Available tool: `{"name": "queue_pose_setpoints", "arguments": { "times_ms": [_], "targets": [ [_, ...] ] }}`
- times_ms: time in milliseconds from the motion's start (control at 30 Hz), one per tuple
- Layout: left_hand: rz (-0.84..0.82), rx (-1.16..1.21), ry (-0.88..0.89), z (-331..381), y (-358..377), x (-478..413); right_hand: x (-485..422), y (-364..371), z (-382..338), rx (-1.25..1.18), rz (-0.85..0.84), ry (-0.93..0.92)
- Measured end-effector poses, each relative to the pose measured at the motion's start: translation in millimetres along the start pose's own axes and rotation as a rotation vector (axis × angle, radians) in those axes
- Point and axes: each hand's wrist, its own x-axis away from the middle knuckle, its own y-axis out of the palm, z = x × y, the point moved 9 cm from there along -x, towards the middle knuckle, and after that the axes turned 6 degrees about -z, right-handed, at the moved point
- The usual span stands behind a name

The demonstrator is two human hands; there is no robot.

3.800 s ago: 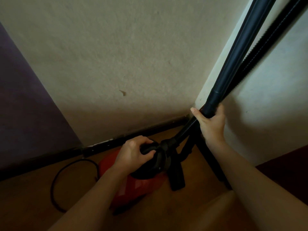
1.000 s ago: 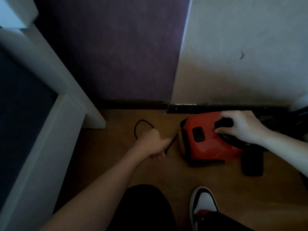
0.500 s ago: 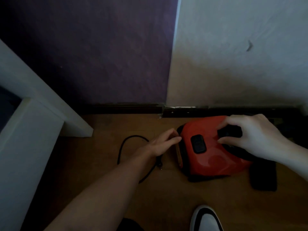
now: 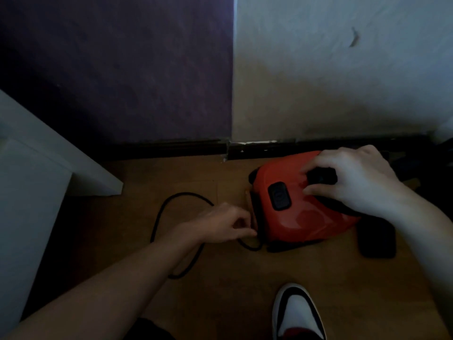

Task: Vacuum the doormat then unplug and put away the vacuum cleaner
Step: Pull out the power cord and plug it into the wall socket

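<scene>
Since half a second ago, your left hand [image 4: 226, 225] has shifted to the lower rear of the red vacuum cleaner [image 4: 301, 209], fingers pinched together at the black cord [image 4: 169, 204] where it meets the body. Vacuum sits on the wooden floor [image 4: 220, 290] beside the baseboard [image 4: 171, 148]. Your right hand [image 4: 353, 180] rests on top, fingers curled around its black handle [image 4: 321, 176]. Cord loops on floor.

The left hand [image 4: 225, 225] has curled its fingers at the vacuum cleaner [image 4: 301, 212]'s rear edge, over the cord [image 4: 159, 217].
</scene>
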Motion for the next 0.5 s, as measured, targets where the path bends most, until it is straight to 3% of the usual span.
{"name": "queue_pose_setpoints", "arguments": {
  "times_ms": [133,267,500],
  "targets": [
    [-0.222,0.17,-0.137,-16,40,13,-1,0,0,0.026,0.015,0.02],
    [-0.29,0.256,-0.219,-35,64,13,-1,4,-2,0.039,-0.019,0.031],
    [0.113,1.037,-0.362,-55,63,4,1,3,-5,0.042,-0.022,0.038]
  ]
}}
